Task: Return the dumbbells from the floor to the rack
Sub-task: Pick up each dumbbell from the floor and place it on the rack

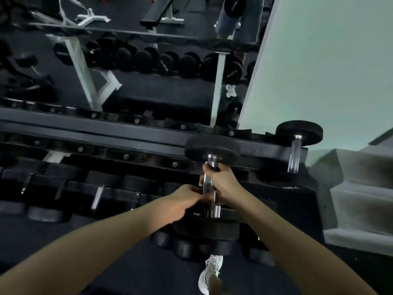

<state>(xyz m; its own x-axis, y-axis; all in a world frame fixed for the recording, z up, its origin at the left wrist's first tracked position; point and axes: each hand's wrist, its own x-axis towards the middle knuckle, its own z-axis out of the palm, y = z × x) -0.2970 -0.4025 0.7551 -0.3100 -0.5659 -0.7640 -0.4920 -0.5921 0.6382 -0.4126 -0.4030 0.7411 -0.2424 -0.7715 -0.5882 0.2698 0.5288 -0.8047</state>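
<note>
A black dumbbell (212, 148) with a chrome handle is held lengthwise over the top tier of the dark rack (106, 133), its far head at the rack's rail. My right hand (223, 180) is wrapped around the upper part of the handle. My left hand (186, 200) grips the lower part from the left. The near head (207, 227) hangs below my hands. Another dumbbell (297, 135) rests on the top tier at the far right end.
Several black dumbbells (100, 188) fill the lower tier, and more lie on the floor (185, 245) under my hands. A mirror (148, 60) behind the rack reflects benches and weights. A pale wall (319, 60) and steps (361, 199) stand to the right. My white shoe (209, 273) is below.
</note>
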